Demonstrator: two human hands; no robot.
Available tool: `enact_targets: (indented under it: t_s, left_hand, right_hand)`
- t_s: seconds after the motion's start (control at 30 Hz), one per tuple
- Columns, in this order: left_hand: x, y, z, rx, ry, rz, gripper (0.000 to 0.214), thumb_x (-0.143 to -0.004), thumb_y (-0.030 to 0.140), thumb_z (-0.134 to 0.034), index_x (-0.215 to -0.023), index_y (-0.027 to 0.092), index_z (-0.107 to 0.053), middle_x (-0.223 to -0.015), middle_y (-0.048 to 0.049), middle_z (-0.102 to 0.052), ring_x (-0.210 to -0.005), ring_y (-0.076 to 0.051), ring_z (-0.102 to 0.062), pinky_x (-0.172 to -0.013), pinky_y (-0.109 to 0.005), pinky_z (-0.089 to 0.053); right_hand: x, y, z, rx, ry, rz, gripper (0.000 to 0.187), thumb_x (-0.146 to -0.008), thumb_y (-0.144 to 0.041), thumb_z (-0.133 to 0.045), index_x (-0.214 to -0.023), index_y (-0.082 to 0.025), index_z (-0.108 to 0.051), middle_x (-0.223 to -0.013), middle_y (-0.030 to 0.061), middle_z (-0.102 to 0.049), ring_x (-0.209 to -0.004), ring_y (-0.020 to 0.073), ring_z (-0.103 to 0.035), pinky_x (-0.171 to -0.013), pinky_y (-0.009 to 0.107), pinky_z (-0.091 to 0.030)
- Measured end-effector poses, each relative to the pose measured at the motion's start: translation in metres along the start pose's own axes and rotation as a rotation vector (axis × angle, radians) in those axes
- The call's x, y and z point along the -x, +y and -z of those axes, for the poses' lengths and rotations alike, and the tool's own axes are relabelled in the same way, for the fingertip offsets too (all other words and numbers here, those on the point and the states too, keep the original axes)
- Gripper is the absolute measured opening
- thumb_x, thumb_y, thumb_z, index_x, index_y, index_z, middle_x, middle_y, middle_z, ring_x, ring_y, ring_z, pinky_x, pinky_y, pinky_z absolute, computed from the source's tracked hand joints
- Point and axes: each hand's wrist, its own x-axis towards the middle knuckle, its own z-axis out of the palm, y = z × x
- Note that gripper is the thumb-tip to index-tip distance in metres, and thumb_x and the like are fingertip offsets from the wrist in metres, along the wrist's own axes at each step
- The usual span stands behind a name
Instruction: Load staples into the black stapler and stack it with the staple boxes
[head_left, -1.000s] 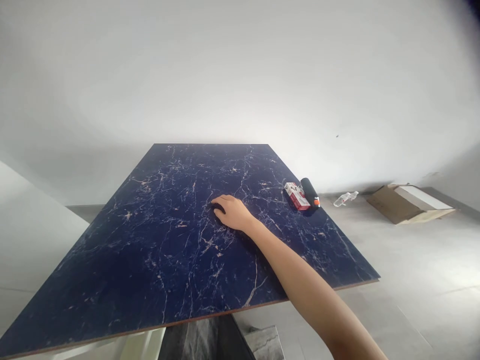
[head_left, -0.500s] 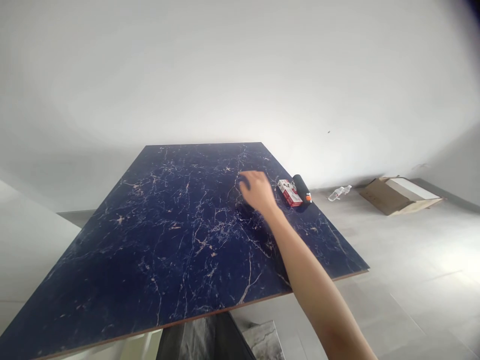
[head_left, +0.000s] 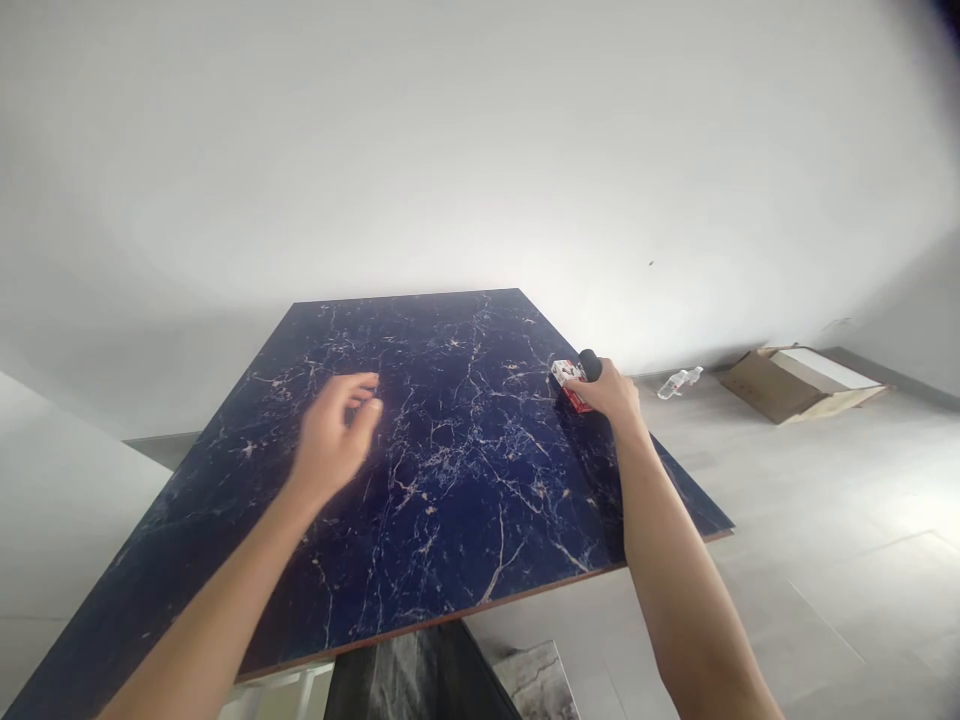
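The right hand (head_left: 616, 392) is at the red-and-white box (head_left: 565, 373) and the black cylinder (head_left: 589, 362), which lie side by side near the right edge of the blue table (head_left: 450, 520). It covers much of both, its thumb across the box; whether the fingers close on either cannot be told. The left hand (head_left: 337, 425), slightly blurred, is over the table with thumb and fingertips apart and nothing between them. Both forearms are cut off by the lower edge. Lettering on the box is too small to read.
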Motion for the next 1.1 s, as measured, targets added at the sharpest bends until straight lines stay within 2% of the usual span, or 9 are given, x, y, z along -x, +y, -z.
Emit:
enact_targets:
  t_s: [0.1, 0.17, 0.43, 0.53, 0.63, 0.8, 0.83, 0.93, 1.1]
  left_hand:
    - [-0.004, 0.012, -0.044, 0.01, -0.213, -0.057, 0.034, -0.101, 0.036, -0.047, -0.132, 0.026, -0.057, -0.13, -0.0063, -0.063, -0.117, -0.024, -0.062, -0.1, -0.042, -0.052]
    - [0.002, 0.013, -0.058, -0.021, -0.307, -0.113, 0.034, -0.102, 0.036, -0.045, -0.133, 0.027, -0.057, -0.133, -0.006, -0.061, -0.124, -0.025, -0.057, -0.106, -0.045, -0.048]
    - [0.021, 0.002, -0.056, -0.062, -0.388, -0.125, 0.037, -0.103, 0.036, -0.043, -0.138, 0.028, -0.054, -0.137, -0.006, -0.058, -0.129, -0.026, -0.053, -0.113, -0.049, -0.04]
    - [0.02, 0.009, -0.07, -0.029, -0.412, -0.15, 0.039, -0.102, 0.036, -0.044, -0.14, 0.028, -0.053, -0.137, -0.0063, -0.058, -0.128, -0.025, -0.053, -0.112, -0.047, -0.041]
    - [0.004, 0.03, -0.112, 0.013, -0.501, -0.184, 0.048, -0.101, 0.039, -0.045, -0.147, 0.026, -0.046, -0.143, -0.0072, -0.055, -0.134, -0.025, -0.049, -0.112, -0.043, -0.041]
    - [-0.06, 0.068, -0.211, -0.07, -0.64, -0.136, 0.11, -0.078, 0.064, -0.068, -0.162, 0.017, -0.016, -0.167, -0.0187, -0.017, -0.152, -0.041, -0.017, -0.12, -0.058, -0.023]
    - [-0.073, 0.072, -0.226, -0.069, -0.65, -0.145, 0.111, -0.077, 0.067, -0.068, -0.162, 0.016, -0.018, -0.167, -0.0187, -0.018, -0.152, -0.042, -0.016, -0.12, -0.058, -0.022]
    - [-0.099, 0.076, -0.255, -0.034, -0.662, -0.208, 0.099, -0.074, 0.071, -0.069, -0.153, 0.019, -0.039, -0.158, -0.0155, -0.04, -0.147, -0.042, -0.028, -0.117, -0.055, -0.026]
    - [-0.108, 0.085, -0.273, 0.0, -0.6, -0.245, 0.085, -0.073, 0.071, -0.07, -0.138, 0.019, -0.057, -0.138, -0.0156, -0.059, -0.133, -0.039, -0.047, -0.108, -0.051, -0.037]
  right_hand:
    - [0.003, -0.005, -0.001, 0.007, 0.01, 0.017, 0.079, -0.073, -0.065, -0.067, -0.135, -0.018, -0.053, -0.113, 0.0169, -0.069, -0.105, 0.0361, -0.066, -0.084, 0.042, -0.051]
    - [0.005, -0.01, -0.005, 0.012, 0.012, 0.039, 0.079, -0.072, -0.067, -0.066, -0.133, -0.018, -0.054, -0.112, 0.0168, -0.07, -0.103, 0.0361, -0.066, -0.082, 0.041, -0.051]
    - [0.017, -0.03, -0.016, 0.027, -0.027, 0.107, 0.078, -0.078, -0.073, -0.059, -0.13, -0.015, -0.054, -0.115, 0.0195, -0.068, -0.105, 0.0377, -0.066, -0.085, 0.043, -0.05]
    - [0.018, -0.028, -0.014, 0.013, -0.069, 0.135, 0.089, -0.076, -0.072, -0.064, -0.141, -0.014, -0.047, -0.125, 0.0208, -0.065, -0.111, 0.0388, -0.064, -0.088, 0.043, -0.05]
    - [0.016, -0.023, -0.009, -0.019, -0.093, 0.192, 0.103, -0.073, -0.07, -0.07, -0.153, -0.017, -0.034, -0.136, 0.0201, -0.06, -0.116, 0.0377, -0.063, -0.092, 0.042, -0.049]
    - [0.011, -0.016, -0.002, -0.093, -0.099, 0.114, 0.061, -0.094, -0.059, -0.047, -0.139, -0.019, -0.055, -0.13, 0.0168, -0.065, -0.116, 0.0321, -0.063, -0.094, 0.039, -0.047]
    - [0.01, -0.015, -0.001, -0.095, -0.109, 0.116, 0.056, -0.095, -0.057, -0.045, -0.133, -0.019, -0.06, -0.128, 0.0164, -0.067, -0.116, 0.0315, -0.063, -0.094, 0.038, -0.047]
    - [0.008, -0.01, 0.002, -0.079, -0.121, 0.133, 0.052, -0.096, -0.056, -0.042, -0.12, -0.018, -0.067, -0.12, 0.016, -0.07, -0.112, 0.0316, -0.064, -0.091, 0.037, -0.047]
    - [0.004, -0.002, 0.004, -0.079, -0.049, 0.08, 0.049, -0.096, -0.05, -0.039, -0.117, -0.017, -0.067, -0.116, 0.0181, -0.07, -0.11, 0.0336, -0.064, -0.092, 0.04, -0.047]
